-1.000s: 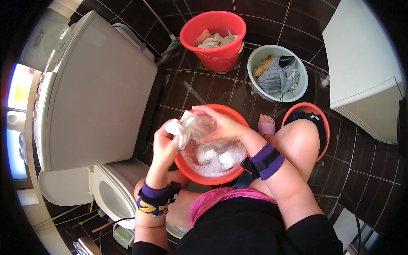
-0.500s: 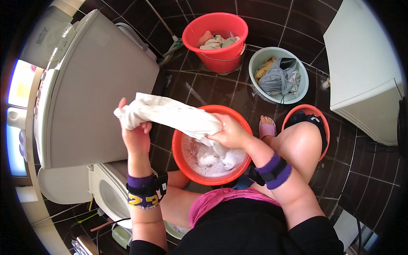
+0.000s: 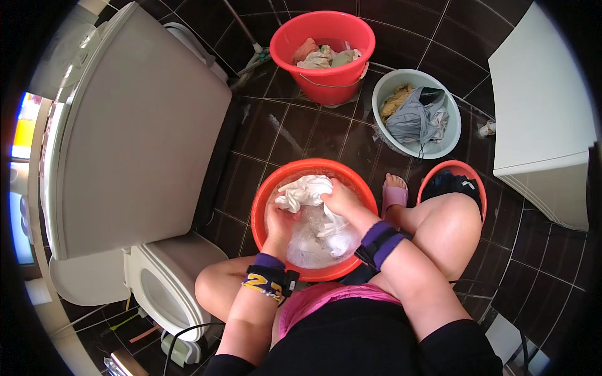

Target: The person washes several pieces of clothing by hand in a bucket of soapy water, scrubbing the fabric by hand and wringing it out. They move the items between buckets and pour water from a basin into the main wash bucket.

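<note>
A white wet cloth garment (image 3: 308,188) is bunched between my hands inside the orange-red basin (image 3: 259,244). Its lower part trails into the foamy water (image 3: 307,247), where more white fabric (image 3: 342,243) lies at the right. My left hand (image 3: 280,219) is closed on the garment's left end, its fingers partly hidden under the folds. On the right end, my right hand (image 3: 342,199) grips the fabric with bent fingers. What kind of garment it is, I cannot make out.
A red bucket (image 3: 332,86) with clothes stands at the back, beside a pale blue basin (image 3: 451,139) of laundry. A smaller red tub (image 3: 483,194) with dark clothes sits by my right knee. At left are a large grey-white appliance (image 3: 138,131) and a toilet (image 3: 179,282); a white cabinet (image 3: 542,100) stands right.
Both hands have come down into the basin with the white garment. Before, it was stretched out to the left above the rim; now it is bunched, and my left hand has moved right.
</note>
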{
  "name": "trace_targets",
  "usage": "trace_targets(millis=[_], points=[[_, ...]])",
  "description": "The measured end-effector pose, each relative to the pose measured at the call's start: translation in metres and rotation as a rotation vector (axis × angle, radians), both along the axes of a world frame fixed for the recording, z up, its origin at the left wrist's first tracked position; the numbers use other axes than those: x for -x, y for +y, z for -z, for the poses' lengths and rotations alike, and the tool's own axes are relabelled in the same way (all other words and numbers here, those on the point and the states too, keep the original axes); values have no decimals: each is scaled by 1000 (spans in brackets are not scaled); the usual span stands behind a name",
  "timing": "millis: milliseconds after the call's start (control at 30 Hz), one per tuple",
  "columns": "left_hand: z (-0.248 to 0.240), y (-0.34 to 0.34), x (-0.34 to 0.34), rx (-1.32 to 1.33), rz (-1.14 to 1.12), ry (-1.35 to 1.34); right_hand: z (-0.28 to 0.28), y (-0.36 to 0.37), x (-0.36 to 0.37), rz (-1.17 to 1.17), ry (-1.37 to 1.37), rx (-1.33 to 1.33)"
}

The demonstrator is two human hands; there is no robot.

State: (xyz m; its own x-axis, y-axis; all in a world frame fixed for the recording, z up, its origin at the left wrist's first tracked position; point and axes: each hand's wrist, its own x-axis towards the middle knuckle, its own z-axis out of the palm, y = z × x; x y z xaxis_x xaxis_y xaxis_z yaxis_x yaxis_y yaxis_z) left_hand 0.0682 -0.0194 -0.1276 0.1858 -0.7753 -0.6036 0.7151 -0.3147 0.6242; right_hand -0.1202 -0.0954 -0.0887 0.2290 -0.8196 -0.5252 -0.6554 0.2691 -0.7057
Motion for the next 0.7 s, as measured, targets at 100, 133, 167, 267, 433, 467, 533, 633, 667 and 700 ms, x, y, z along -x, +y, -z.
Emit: trace_targets(millis=[100, 133, 167, 267, 433, 467, 533, 633, 667, 700], points=[[36, -1, 14, -99, -22, 83, 27, 9, -13, -134, 88, -84], [38, 0, 18, -177, -19, 28, 36, 11, -13, -169, 72, -93], [40, 1, 21, -230, 12, -58, 46, 9, -8, -158, 61, -70], [49, 0, 25, -319, -4, -196, 60, 2, -5, -60, 85, 23], [131, 12, -9, -563, -36, -582, 48, 10, -32, -141, -45, 82], [138, 9, -5, -582, 22, -715, 57, 6, -24, -108, -59, 147], [111, -10, 27, -558, 155, -968, 84, 1, -10, 86, -63, 129], [35, -27, 46, -422, 115, -726, 54, 6, -22, 158, -380, 27], [11, -39, 56, -304, 36, -392, 69, 10, -23, 165, -421, 98], [-1, -39, 50, -200, -74, -73, 47, 15, -30, 126, -466, 18]])
